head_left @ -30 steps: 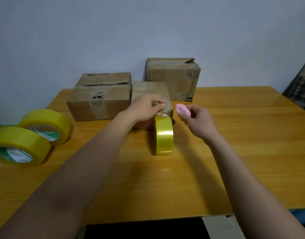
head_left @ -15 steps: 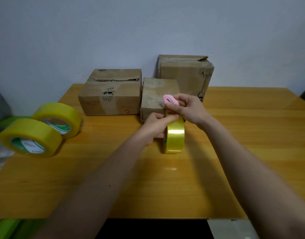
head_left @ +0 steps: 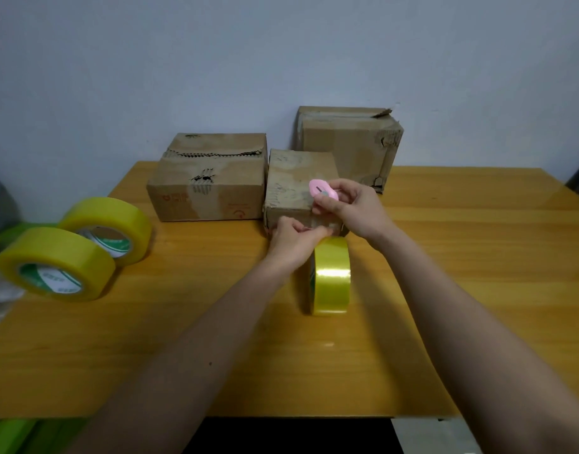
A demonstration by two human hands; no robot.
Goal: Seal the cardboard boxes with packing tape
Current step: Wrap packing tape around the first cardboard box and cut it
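A small cardboard box (head_left: pixel 294 181) stands in the middle of the wooden table (head_left: pixel 478 257). A yellow tape roll (head_left: pixel 331 276) stands on edge just in front of it. My left hand (head_left: pixel 293 239) pinches the clear tape strip stretched between the roll and the box's front face. My right hand (head_left: pixel 353 208) holds a small pink cutter (head_left: pixel 322 191) over the box's front top edge, right above the strip. The strip itself is hard to make out.
A wider cardboard box (head_left: pixel 209 181) sits left of the small one, a taller box (head_left: pixel 350 142) behind it at the right, against the wall. Two yellow tape rolls (head_left: pixel 106 224) (head_left: pixel 54 263) lie at the table's left edge. Green material (head_left: pixel 13 434) shows below left.
My right hand has brought the pink cutter leftward over the box's front edge. My left hand dropped from the box top to the strip above the roll. The view shifted.
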